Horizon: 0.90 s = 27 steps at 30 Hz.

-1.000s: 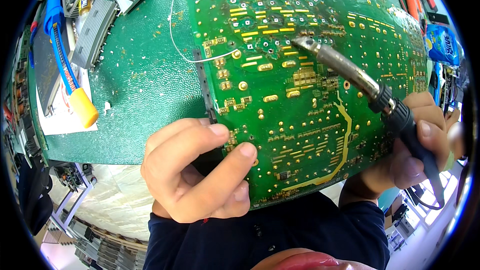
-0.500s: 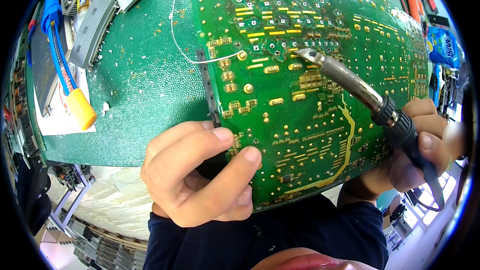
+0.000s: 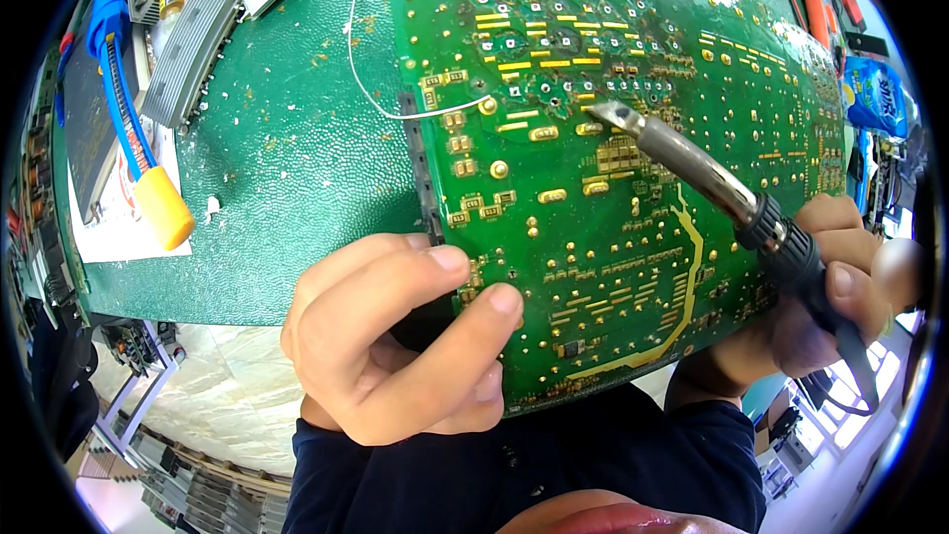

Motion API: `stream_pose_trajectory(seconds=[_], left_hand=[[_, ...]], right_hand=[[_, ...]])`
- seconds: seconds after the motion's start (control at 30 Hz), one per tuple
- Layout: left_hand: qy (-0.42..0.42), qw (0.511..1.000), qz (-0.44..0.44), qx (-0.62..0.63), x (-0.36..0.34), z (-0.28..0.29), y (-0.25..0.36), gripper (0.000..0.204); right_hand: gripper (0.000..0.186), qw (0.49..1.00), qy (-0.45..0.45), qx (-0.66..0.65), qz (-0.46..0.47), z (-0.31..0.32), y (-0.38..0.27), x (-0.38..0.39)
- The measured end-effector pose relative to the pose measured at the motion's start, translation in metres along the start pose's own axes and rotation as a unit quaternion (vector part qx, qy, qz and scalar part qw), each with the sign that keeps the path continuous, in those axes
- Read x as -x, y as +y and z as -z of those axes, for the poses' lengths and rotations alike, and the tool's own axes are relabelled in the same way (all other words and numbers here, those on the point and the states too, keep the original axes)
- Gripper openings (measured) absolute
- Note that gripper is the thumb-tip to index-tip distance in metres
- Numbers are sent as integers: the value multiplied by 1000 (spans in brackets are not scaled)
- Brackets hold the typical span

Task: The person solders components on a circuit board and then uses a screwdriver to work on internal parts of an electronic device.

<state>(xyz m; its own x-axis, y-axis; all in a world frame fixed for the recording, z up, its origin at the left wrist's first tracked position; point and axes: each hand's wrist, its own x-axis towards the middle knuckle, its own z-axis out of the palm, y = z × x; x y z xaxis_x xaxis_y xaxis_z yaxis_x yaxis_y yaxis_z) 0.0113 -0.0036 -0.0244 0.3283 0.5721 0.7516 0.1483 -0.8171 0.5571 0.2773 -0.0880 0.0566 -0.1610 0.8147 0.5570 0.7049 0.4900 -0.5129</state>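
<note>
A large green circuit board, solder side up, is tilted in front of me above the bench. My left hand pinches its near left edge between thumb and fingers. In my right hand, at the board's right side, is a soldering iron with a dark handle and a metal barrel. Its bevelled tip points left, at or just above the pads in the upper middle; contact cannot be made out. A thin strand of solder wire curves down from the top, its end over a round gold pad near the board's left edge.
On the green textured bench mat stand finned metal heat sinks at the far left. A blue-handled tool with a yellow end lies by a white sheet. A blue packet and orange-red handles are at the right.
The board's left side and my left hand have shifted slightly right. The iron's tip sits a little lower in the picture. Both grips are unchanged.
</note>
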Motion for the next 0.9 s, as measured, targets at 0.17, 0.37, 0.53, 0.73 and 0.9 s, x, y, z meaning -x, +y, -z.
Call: stream_pose_trajectory(seconds=[0.17, 0.37, 0.53, 0.73, 0.9], left_hand=[[-14, 1000, 2, -10, -1, 3, 1, 28], [-7, 1000, 4, -13, -1, 1, 1, 28], [-6, 1000, 6, -13, -1, 1, 1, 27], [-14, 1000, 4, -14, -2, 3, 1, 28], [-15, 1000, 4, -15, -3, 3, 1, 27]], right_hand=[[21, 999, 19, 38, 4, -11, -1, -1], [38, 996, 54, 71, -11, -11, 0, 6], [34, 994, 64, 93, -9, -14, -2, 3], [29, 993, 84, 78, -9, -20, -2, 2], [26, 993, 87, 73, -18, -22, -3, 2]])
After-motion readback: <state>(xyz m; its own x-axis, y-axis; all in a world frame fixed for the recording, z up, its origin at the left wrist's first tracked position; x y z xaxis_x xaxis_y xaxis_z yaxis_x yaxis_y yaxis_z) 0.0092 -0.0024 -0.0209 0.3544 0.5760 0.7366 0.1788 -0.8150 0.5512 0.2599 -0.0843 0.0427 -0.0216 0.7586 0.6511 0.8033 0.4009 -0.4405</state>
